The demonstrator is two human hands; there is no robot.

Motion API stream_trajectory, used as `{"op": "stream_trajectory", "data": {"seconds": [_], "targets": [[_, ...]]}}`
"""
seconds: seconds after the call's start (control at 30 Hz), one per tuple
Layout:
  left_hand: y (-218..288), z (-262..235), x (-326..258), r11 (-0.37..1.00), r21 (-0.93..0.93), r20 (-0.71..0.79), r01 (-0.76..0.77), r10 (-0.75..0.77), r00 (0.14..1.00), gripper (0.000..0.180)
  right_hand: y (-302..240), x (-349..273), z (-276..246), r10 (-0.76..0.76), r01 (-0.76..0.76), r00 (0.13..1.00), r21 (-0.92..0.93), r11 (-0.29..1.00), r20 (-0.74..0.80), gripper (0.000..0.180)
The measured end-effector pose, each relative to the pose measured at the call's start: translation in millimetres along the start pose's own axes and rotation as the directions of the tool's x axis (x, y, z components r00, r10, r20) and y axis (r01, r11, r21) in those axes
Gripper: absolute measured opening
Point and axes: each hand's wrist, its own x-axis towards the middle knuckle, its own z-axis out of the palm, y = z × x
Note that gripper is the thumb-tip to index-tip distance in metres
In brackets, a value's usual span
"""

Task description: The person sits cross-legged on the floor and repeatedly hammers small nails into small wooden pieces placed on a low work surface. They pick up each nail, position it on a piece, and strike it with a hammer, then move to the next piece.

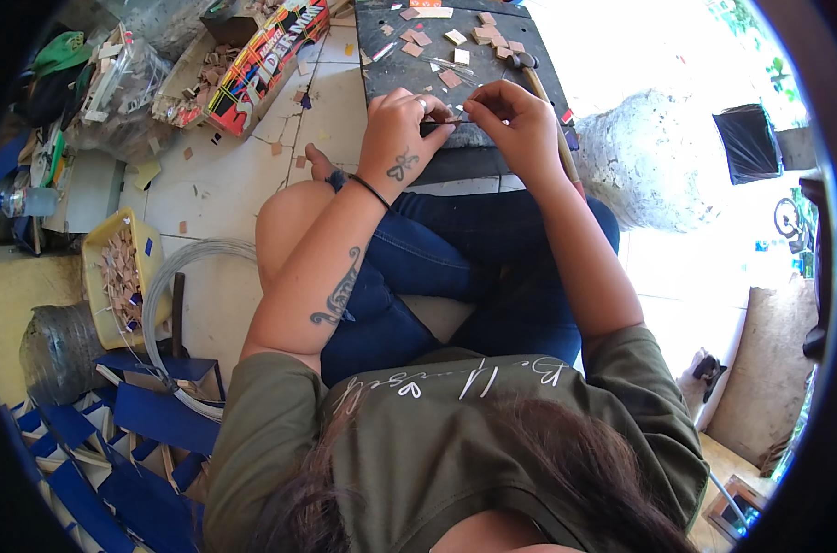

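Observation:
I sit cross-legged on a tiled floor. My left hand [402, 136] and my right hand [515, 120] meet over the near edge of a low dark work board [381, 55]. Both pinch a thin dark stick or wire [457, 121] held level between them. Small square wooden tiles [455, 37] lie scattered over the board's far half, beside a pair of pliers [524, 61] with a long wooden handle running down its right edge.
To the left, a yellow tub [99, 249] holds several small wood pieces, ringed by a coil of grey wire [174, 267]. Blue strips [151, 415] lie at lower left. A colourful box [262, 55] and plastic bags sit upper left. A pale rock [653, 157] stands right.

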Motion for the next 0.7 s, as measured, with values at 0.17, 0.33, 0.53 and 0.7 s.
{"op": "stream_trajectory", "data": {"seconds": [0.17,0.33,0.53,0.7], "targets": [[1.0,0.0,0.4,1.000,-0.011,-0.016,-0.013,0.013,1.000,0.010,-1.9,0.9,1.1,-0.030,0.031,0.999,-0.069,0.997,0.019,0.014],[2.3,-2.6,0.2,0.999,0.040,0.019,0.001,-0.001,1.000,0.016,-5.0,1.5,0.9,-0.087,0.091,0.995,-0.109,0.990,0.040,0.012],[1.4,-0.6,0.5,0.999,0.018,-0.018,-0.030,0.031,0.999,0.011,-7.0,0.9,0.2,-0.109,0.116,0.993,-0.170,0.978,0.053,0.011],[0.7,-0.4,0.4,1.000,0.009,-0.004,-0.015,0.015,1.000,0.012,-6.9,1.4,1.5,-0.104,0.108,0.994,-0.137,0.985,0.035,0.012]]}}
